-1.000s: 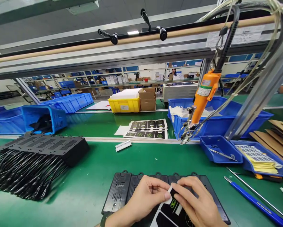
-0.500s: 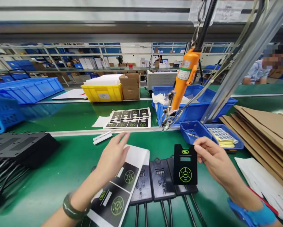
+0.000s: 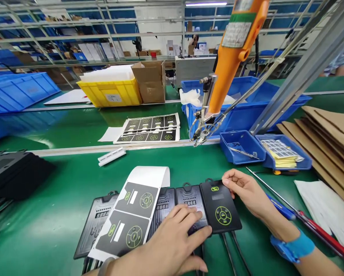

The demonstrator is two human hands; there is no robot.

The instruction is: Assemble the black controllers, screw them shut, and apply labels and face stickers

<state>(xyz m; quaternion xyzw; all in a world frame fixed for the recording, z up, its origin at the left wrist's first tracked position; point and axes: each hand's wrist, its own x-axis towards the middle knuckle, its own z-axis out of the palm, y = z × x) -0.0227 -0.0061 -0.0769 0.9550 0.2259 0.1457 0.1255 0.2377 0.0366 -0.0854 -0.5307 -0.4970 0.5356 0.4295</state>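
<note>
My right hand (image 3: 246, 191) pinches the upper right corner of a black overlay sticker (image 3: 221, 203) with green button marks. The sticker lies over the face of the rightmost black control box, seemingly lined up with its edges. My left hand (image 3: 177, 239) is spread, fingers apart, over the neighbouring control box (image 3: 188, 194), whose digit display shows above the fingertips. A sticker sheet (image 3: 136, 201) with two black stickers visible and a curled white top end rests across more control boxes. One control box (image 3: 97, 211) sticks out to its left. Cables run from the boxes' lower ends.
An orange power screwdriver (image 3: 231, 57) hangs above the bench. Beyond lie more sticker sheets (image 3: 151, 128) and a yellow bin (image 3: 110, 92). Small blue trays (image 3: 242, 147), a long red-handled screwdriver (image 3: 324, 232) and cardboard (image 3: 333, 161) are at right. Black units (image 3: 19, 168) stand left.
The sticker has come down from above the rightmost box onto its face. My left hand has left the sticker sheet and moved right and nearer. The view has tilted downward.
</note>
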